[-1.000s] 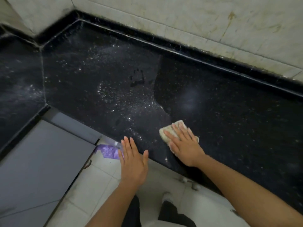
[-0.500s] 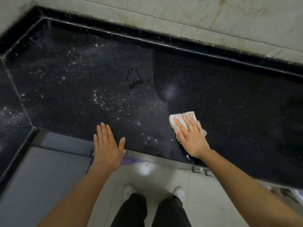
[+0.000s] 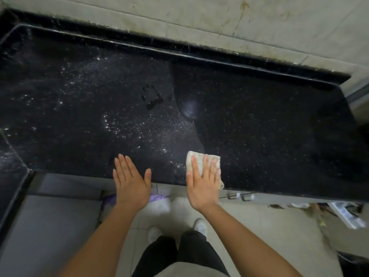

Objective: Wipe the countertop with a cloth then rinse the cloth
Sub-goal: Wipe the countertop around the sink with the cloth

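A black speckled countertop (image 3: 259, 120) runs across the view; its left part is dusty with pale specks and a dark handprint, its right part looks dark and wiped. A small folded beige cloth (image 3: 199, 156) lies near the front edge. My right hand (image 3: 203, 182) presses flat on the cloth, fingers spread over it. My left hand (image 3: 130, 182) rests flat and empty on the front edge, to the left of the cloth.
A stained pale tiled wall (image 3: 219, 21) rises behind the counter. Grey cabinet fronts (image 3: 50, 226) sit below at left, with a purple bag (image 3: 157, 197) beside them. Cabinet handles (image 3: 241, 196) and clutter (image 3: 347, 214) lie at right. My feet stand on the tiled floor.
My right hand has drawn the cloth back toward the front edge. My left hand has shifted right along the edge, and the view has swung right.
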`<state>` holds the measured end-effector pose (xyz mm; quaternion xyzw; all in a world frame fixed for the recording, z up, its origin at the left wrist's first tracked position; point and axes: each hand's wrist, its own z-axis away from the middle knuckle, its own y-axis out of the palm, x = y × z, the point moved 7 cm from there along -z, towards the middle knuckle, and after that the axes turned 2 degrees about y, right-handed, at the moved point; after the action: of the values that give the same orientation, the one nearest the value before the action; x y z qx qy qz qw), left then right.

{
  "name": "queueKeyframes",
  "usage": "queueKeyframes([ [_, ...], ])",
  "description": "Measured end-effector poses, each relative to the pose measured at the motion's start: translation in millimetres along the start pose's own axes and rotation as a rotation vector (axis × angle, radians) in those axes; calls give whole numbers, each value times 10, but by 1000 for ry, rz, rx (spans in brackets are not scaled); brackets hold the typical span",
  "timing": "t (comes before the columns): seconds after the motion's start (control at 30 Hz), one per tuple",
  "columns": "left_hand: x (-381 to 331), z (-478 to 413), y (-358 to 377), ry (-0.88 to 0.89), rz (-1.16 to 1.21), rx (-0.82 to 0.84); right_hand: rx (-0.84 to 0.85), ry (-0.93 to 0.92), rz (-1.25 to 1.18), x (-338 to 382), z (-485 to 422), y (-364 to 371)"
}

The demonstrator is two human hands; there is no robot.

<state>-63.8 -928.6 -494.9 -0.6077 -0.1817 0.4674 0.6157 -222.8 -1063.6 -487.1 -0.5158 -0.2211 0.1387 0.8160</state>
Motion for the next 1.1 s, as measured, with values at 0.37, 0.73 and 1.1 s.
queueKeyframes([
  [0.37,6,-15,4,-2,-1,25,173,-646,193,398,65,50],
  [0.73,5,-9,-10,-26,-24,87,151,-437,218,17,-981,-428],
  [1.1,19,-33,8,-86,-47,199,141,-360,187,514,-1951,-618],
])
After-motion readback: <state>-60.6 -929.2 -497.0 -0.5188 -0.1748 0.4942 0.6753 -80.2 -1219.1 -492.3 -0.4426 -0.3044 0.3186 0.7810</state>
